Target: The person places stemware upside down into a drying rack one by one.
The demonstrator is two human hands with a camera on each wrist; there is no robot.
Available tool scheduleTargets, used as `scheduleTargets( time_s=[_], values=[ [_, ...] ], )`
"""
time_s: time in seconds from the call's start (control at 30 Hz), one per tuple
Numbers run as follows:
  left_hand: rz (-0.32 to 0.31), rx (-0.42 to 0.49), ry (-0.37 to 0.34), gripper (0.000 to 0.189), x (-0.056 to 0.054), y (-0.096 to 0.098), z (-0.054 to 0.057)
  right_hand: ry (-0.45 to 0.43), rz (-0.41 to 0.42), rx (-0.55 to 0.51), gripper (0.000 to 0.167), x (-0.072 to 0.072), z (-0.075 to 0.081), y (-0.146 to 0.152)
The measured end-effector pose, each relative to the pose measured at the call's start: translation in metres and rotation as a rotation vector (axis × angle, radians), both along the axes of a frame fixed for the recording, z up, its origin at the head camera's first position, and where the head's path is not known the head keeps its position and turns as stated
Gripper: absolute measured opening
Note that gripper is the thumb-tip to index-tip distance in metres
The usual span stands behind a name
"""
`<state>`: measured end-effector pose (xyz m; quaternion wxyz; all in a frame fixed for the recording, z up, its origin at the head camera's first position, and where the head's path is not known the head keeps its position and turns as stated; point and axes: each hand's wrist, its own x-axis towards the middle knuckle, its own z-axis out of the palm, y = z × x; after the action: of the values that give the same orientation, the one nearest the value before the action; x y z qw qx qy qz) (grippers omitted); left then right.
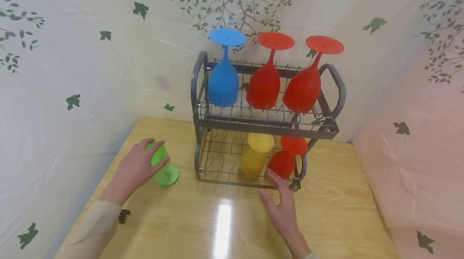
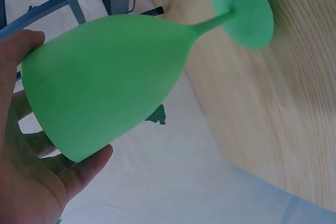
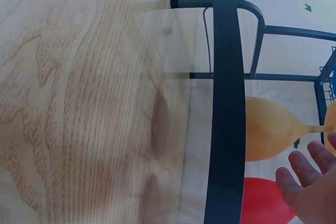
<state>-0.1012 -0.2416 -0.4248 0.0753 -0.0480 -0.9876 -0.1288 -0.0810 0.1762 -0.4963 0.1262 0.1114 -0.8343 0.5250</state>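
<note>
At the left of the table, my left hand (image 1: 135, 164) grips a green plastic goblet (image 1: 158, 156) from above by its rim. Thumb and fingers spread around the mouth of the goblet (image 2: 110, 77) in the left wrist view, its stem and round foot pointing down towards the wood. My right hand (image 1: 284, 210) is in front of the rack's lower shelf with fingers apart, holding nothing. Nearest to it are an upside-down red goblet (image 1: 282, 164) and an upside-down yellow goblet (image 1: 252, 162). In the right wrist view its fingers (image 3: 302, 169) overlap the red one's edge.
A dark two-tier wire rack (image 1: 268, 127) stands at the back of the wooden table (image 1: 174, 226). Its upper shelf bears an upside-down blue goblet (image 1: 222, 83) and two red goblets (image 1: 264, 85), the right one leaning. A leaf-patterned cloth (image 1: 145, 57) hangs behind and at the sides.
</note>
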Motion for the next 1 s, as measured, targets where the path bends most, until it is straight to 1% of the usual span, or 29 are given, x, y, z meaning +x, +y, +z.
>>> scheduleTargets(
  time_s=[0.17, 0.37, 0.53, 0.7, 1.0],
  values=[
    [0.016, 0.014, 0.026, 0.06, 0.006, 0.001, 0.007, 0.046, 0.011, -0.013, 0.051, -0.002, -0.002, 0.001],
    [0.035, 0.049, 0.042, 0.061, 0.016, 0.003, 0.012, 0.041, 0.0, -0.038, 0.052, -0.003, 0.0, 0.003],
    [0.055, 0.083, 0.04, 0.059, 0.025, 0.003, 0.016, 0.073, 0.004, -0.064, 0.052, -0.003, 0.001, 0.003],
    [0.056, 0.137, 0.025, 0.058, 0.031, 0.005, 0.017, 0.09, 0.005, -0.08, 0.051, -0.003, 0.001, 0.003],
    [0.066, 0.209, 0.008, 0.054, 0.038, 0.009, 0.014, 0.104, 0.0, -0.074, 0.051, -0.003, 0.002, 0.003]
  ],
)
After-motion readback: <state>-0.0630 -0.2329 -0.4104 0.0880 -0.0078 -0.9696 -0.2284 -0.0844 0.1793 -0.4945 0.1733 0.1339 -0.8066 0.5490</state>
